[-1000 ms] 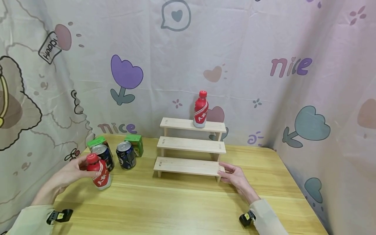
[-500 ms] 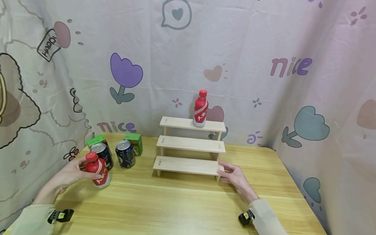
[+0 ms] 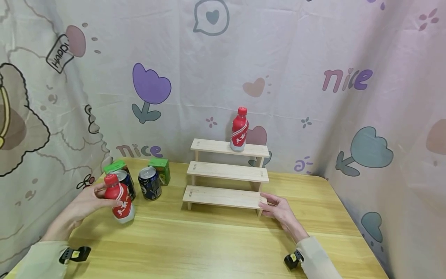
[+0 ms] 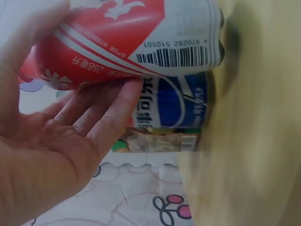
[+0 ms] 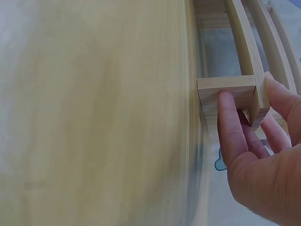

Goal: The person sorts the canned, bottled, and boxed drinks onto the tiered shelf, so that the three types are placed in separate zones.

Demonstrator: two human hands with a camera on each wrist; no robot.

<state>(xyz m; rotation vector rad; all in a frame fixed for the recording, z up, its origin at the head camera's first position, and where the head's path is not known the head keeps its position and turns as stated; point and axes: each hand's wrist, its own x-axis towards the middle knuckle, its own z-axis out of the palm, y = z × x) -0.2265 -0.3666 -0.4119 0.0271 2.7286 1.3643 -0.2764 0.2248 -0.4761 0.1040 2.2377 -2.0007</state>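
Observation:
My left hand [image 3: 83, 204] grips a red-and-white plastic drink bottle [image 3: 118, 193] around its body, thumb on the near side. The bottle leans, cap toward the left, and a shadow lies beside its base in the left wrist view. Directly behind it, a dark blue drink can [image 4: 176, 101] is partly covered. A three-step wooden display shelf [image 3: 223, 197] stands mid-table, and a matching red bottle [image 3: 239, 131] is upright on its top step. With my right hand [image 3: 280, 211] I hold the right end of the lowest step, fingers against its leg [image 5: 225, 84].
Another dark blue can [image 3: 150, 184] stands right of the held bottle, near a green box [image 3: 164, 171]. A second green box [image 3: 116, 166] is at the table's back left corner. Patterned curtains [image 3: 209, 77] enclose the wooden table [image 3: 195, 244].
The bottle in my left hand has shifted slightly up and to the right and leans more than before. My right hand stays on the shelf's end.

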